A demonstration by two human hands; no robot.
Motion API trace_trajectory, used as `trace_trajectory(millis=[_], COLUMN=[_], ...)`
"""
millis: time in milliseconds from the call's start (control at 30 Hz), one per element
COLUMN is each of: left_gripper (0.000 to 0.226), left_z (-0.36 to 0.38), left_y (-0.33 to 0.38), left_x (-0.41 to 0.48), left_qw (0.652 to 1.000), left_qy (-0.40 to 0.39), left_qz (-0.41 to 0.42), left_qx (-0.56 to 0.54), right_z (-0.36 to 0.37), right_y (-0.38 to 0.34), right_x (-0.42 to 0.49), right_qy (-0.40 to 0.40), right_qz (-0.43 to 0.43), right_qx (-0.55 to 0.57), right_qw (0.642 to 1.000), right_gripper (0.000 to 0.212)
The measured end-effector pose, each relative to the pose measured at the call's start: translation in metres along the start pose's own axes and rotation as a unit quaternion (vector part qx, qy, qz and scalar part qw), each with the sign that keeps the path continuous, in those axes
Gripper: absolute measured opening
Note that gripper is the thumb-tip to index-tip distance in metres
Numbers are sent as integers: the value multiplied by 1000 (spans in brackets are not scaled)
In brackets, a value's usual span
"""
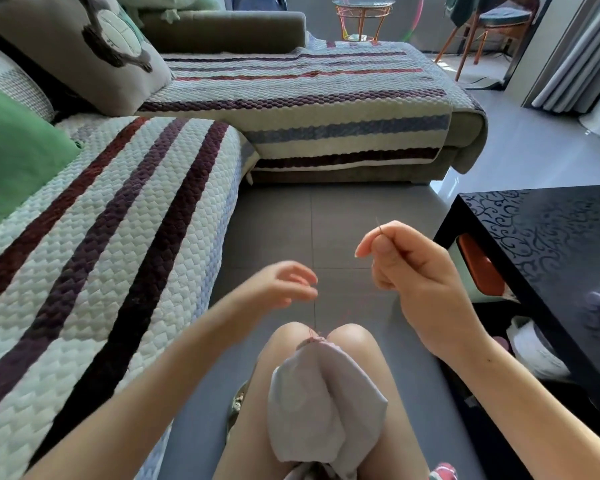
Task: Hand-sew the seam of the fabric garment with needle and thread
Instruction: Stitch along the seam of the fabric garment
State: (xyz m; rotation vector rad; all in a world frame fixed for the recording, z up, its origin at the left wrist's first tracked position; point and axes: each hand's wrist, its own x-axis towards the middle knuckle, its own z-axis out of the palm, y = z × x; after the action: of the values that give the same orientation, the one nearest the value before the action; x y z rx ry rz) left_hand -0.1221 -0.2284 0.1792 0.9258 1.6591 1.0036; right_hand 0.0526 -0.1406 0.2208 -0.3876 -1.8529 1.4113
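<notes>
A pale grey-lilac fabric garment (323, 403) lies on my lap, its far tip tucked between my knees, where reddish stitches show. My right hand (409, 268) is raised above and to the right of it and pinches a thin needle (379, 226) between thumb and forefinger, the tip pointing up. A fine reddish thread (315, 315) runs from the stitched tip up toward my hands. My left hand (288, 284) hovers above the knees with loosely curled fingers, its fingertips at the thread; whether they pinch it is unclear.
A sofa with a striped quilted cover (111, 244) runs along my left and across the back. A glossy black coffee table (548, 251) stands close on the right, with items stored under it. Grey tiled floor (326, 220) lies ahead.
</notes>
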Motion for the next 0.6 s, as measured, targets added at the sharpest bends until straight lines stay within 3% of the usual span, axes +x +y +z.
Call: trace_trajectory(millis=[167,433,600], left_gripper=[52,43,29], left_z=[25,29,32], left_y=[-44,-54,-57], left_x=[-11,-19,-19], left_qw=[995,997,987], left_qy=[-94,-10,28], left_qz=[-18,5,-23], left_qx=[33,-74,-158], right_z=[-13,-46,-64], right_y=[1,14,40], right_x=[9,18,18], right_qy=[16,92,129], right_qz=[69,160,220], right_qx=[62,169,14], right_qw=[996,968,967], right_gripper=[26,28,30])
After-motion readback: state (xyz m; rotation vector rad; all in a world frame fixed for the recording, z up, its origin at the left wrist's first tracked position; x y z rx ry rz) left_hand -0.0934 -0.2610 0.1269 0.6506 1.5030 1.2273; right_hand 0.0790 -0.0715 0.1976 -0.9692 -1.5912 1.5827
